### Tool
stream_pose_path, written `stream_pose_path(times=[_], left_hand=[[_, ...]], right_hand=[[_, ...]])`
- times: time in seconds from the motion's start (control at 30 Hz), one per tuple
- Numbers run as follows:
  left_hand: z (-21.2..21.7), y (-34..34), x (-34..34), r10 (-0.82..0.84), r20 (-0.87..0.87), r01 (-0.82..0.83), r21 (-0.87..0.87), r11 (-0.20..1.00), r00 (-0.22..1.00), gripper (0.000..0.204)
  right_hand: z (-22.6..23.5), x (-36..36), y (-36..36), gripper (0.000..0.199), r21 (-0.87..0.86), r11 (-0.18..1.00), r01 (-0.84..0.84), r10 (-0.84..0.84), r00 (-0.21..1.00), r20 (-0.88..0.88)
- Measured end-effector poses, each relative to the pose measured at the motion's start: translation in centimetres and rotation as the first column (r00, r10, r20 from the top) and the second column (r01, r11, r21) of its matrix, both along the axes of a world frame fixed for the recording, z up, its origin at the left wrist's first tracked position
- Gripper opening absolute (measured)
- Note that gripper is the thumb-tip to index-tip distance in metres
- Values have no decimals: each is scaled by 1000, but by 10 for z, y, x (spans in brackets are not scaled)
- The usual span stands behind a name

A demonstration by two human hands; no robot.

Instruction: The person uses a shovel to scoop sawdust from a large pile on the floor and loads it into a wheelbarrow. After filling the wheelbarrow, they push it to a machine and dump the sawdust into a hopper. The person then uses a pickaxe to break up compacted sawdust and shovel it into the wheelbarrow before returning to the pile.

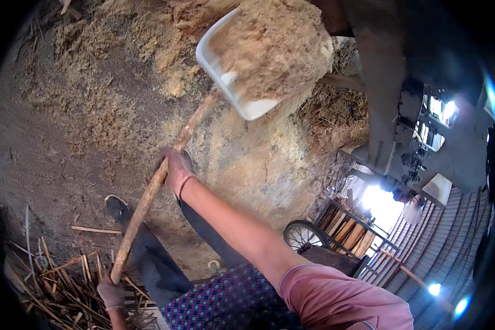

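Shovel (139, 213) slants up and away from the body, its white scoop (205, 52) heaped with what looks like sawdust (275, 47) over the strewn ground (102, 126). Gloved fingers of the right hand (179, 170) wrap the shaft partway up — probably to bear the load — while the left hand (111, 294) is closed round its near end, likely for leverage and steering. Sticks (60, 283) lie by the left hand; a cart (344, 228) stands off to the right.

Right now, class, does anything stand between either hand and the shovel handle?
Only gloves: the right hand holds the wooden handle partway along, the left hand near its butt end. Nothing else visible comes between.
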State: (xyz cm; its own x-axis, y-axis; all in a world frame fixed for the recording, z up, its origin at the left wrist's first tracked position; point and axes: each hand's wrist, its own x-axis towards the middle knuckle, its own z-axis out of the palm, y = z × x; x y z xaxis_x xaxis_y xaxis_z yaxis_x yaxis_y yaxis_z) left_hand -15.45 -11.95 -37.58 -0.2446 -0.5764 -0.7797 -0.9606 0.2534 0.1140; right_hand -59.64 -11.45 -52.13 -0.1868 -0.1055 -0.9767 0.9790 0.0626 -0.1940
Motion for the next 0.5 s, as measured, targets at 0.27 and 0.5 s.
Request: stream_pose_path(times=[0.27, 0.5], left_hand=[[150, -58, 16, -124, 12, 123, 61, 991, 992, 49], [215, -125, 5, -440, -102, 434, -74, 898, 892, 41]], right_hand=[[100, 71, 17, 18, -10, 992, 128, -126, 985, 119], [267, 93, 43, 21, 47, 869, 493, -491, 870, -51]])
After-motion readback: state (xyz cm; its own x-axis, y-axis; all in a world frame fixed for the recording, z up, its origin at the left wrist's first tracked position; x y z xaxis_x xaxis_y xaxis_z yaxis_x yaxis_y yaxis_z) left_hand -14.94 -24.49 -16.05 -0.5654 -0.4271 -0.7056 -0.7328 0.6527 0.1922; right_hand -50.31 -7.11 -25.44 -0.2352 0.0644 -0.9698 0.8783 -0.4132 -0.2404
